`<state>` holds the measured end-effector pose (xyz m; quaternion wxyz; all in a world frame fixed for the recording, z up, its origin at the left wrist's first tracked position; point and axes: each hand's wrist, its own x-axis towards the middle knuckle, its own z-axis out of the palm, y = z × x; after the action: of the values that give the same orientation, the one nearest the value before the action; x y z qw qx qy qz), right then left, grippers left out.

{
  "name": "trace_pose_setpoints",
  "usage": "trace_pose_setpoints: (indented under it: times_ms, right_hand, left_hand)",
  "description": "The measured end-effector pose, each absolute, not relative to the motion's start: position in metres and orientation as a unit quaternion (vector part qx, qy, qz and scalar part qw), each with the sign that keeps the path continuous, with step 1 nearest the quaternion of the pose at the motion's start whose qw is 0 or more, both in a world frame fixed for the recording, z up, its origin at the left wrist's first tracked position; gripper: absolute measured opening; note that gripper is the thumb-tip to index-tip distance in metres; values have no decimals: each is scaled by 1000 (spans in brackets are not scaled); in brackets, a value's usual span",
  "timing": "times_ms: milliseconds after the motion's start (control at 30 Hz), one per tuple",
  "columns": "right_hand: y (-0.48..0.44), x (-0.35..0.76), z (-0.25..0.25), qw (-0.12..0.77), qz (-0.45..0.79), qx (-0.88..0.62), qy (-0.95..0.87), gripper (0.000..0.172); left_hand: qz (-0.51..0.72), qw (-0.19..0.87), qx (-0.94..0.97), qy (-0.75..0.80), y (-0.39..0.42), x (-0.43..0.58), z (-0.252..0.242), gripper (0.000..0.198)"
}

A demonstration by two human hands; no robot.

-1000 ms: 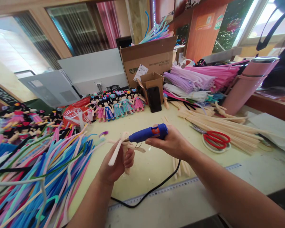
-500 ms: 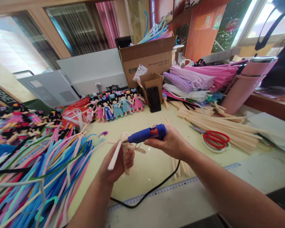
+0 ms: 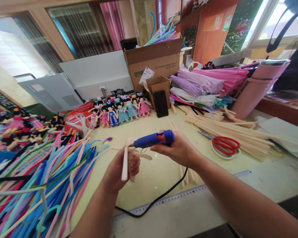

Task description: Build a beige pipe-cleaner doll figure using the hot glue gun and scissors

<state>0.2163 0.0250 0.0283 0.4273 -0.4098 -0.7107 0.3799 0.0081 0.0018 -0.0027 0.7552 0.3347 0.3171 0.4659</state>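
Observation:
In my right hand [image 3: 182, 148] is a blue hot glue gun [image 3: 152, 139] with an orange part near its rear. Its metal nozzle points left and meets the upper part of a cream pipe-cleaner doll body [image 3: 132, 158]. My left hand [image 3: 119, 170] is closed around that body, whose lower end shows below the fingers. A pale strip [image 3: 124, 165] hangs down in front of the left hand from beside the nozzle. Another cream piece sticks out to the right under the gun. A black cord [image 3: 161, 197] curves across the table below the hands.
Loose coloured pipe cleaners [image 3: 47, 178] cover the left side. Finished dolls [image 3: 121, 110] stand at the back beside a phone [image 3: 161, 104]. Red-handled scissors [image 3: 224, 145] rest on a tape roll near cream pipe cleaners [image 3: 230, 134]. A pink flask [image 3: 259, 87] stands right; a ruler [image 3: 178, 195] runs along the front.
The pale strip by the nozzle has swung from slanting down-left to hanging nearly straight down. Both hands and the glue gun have stayed almost in place.

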Motion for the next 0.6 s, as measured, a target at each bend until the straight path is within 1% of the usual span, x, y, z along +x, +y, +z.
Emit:
trace_pose_setpoints:
  times_ms: [167,267,367,467,600]
  right_hand:
    - [25,218,30,457,384,-395,-698,33]
    - [34,224,28,464,396,-387,-692,28]
    - [52,228,16,465,379,-411,-687,24]
    - [70,226,-4,444,366,-462,-675,22]
    - [82,212,-30,384,383,-526,-655,21]
  left_hand:
    - [462,758,332,319,2,8,-2,34]
    - [464,766,317,312,2,6,-1,35]
    - [472,771,297,308,1,4,0,32]
    - [488,764,286,309,2,3,1,28]
    - [502,751,289,318,3,2,2,29]
